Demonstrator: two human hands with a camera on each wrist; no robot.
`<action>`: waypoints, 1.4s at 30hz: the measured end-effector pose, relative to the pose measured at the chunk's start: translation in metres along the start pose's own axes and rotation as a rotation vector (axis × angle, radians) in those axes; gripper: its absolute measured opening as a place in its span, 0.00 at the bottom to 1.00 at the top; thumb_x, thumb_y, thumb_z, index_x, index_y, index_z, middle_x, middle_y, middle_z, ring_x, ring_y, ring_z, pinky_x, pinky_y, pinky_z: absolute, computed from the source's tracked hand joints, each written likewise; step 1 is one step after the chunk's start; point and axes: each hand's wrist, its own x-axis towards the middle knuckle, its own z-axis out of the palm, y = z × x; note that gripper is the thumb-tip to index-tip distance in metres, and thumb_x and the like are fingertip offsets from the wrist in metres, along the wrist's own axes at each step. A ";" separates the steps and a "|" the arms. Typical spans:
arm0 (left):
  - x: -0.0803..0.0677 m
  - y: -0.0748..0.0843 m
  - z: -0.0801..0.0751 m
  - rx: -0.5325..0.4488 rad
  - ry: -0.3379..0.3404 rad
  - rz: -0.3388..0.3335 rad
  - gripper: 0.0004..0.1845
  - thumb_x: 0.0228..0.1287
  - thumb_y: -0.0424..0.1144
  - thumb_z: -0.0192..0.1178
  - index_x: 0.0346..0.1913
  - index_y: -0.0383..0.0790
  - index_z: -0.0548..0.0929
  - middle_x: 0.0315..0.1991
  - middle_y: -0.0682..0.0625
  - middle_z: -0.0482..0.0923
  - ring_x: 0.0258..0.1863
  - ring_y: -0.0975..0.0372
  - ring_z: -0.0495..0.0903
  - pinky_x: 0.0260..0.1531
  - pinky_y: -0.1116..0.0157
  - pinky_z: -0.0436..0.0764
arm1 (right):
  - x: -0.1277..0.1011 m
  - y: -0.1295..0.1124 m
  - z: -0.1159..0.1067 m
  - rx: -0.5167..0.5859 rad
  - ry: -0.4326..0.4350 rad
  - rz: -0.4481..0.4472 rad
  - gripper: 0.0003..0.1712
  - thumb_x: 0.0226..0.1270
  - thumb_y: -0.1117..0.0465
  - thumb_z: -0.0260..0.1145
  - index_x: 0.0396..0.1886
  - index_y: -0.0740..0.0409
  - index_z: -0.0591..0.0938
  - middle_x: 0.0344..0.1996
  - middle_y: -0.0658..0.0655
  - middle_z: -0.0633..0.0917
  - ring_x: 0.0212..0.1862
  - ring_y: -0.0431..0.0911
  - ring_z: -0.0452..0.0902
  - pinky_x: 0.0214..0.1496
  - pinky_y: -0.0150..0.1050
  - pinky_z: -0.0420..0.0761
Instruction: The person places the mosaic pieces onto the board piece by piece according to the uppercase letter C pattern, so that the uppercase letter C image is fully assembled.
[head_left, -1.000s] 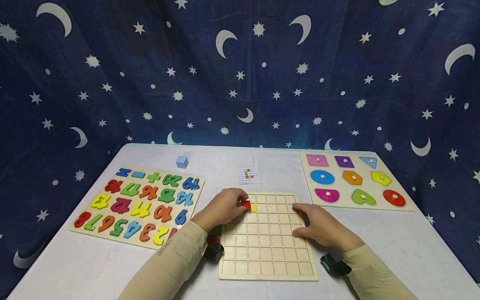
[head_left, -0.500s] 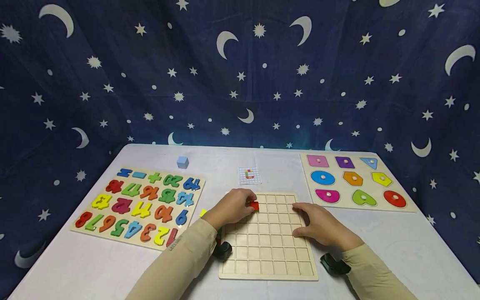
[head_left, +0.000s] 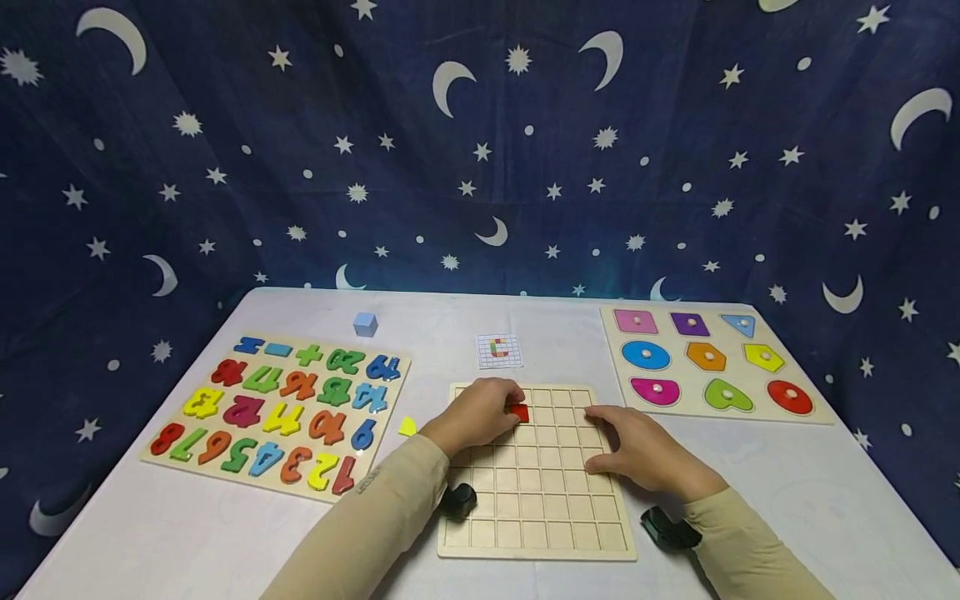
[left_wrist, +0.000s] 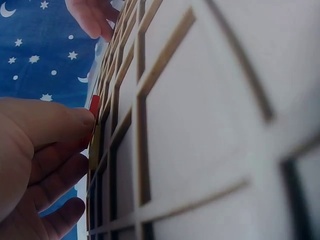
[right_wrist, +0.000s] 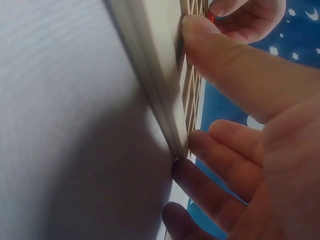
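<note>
Head view: my left hand (head_left: 477, 411) lies over the far left part of the wooden grid board (head_left: 534, 500), fingers curled, and the tips pinch a small red square tile (head_left: 518, 412) that sits low over a cell in the board's 2nd row from the far edge. The tile shows just past my fingertips, on the side toward my right hand. In the left wrist view my thumb (left_wrist: 60, 122) lies on the red tile (left_wrist: 94, 106), which is pressed close against the grid ribs, with my other fingers curled beneath it.

My right hand (head_left: 647, 451) rests on the board's right edge, fingers relaxed and loosely spread, holding nothing. In the right wrist view the thumb (right_wrist: 225, 60) lies flat on top of the board (right_wrist: 160, 60) while the other fingers touch its side edge where it meets the white table (right_wrist: 65, 130).

A small yellow tile (head_left: 407, 427) lies on the table just left of my left wrist, between the board and the number puzzle (head_left: 277, 408). Beyond my left fingertips lies a little pattern card (head_left: 499, 350), and farther off to the left a pale blue cube (head_left: 364, 324). The shape puzzle (head_left: 708, 367) with 9 knobbed pieces lies beyond my right hand, off to its right.
</note>
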 end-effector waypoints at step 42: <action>0.003 0.004 0.001 0.044 -0.011 -0.018 0.11 0.61 0.35 0.70 0.46 0.40 0.86 0.39 0.54 0.83 0.35 0.63 0.75 0.41 0.65 0.77 | -0.001 0.001 0.000 0.001 -0.004 0.006 0.45 0.52 0.47 0.80 0.66 0.62 0.75 0.62 0.63 0.77 0.65 0.63 0.69 0.66 0.61 0.66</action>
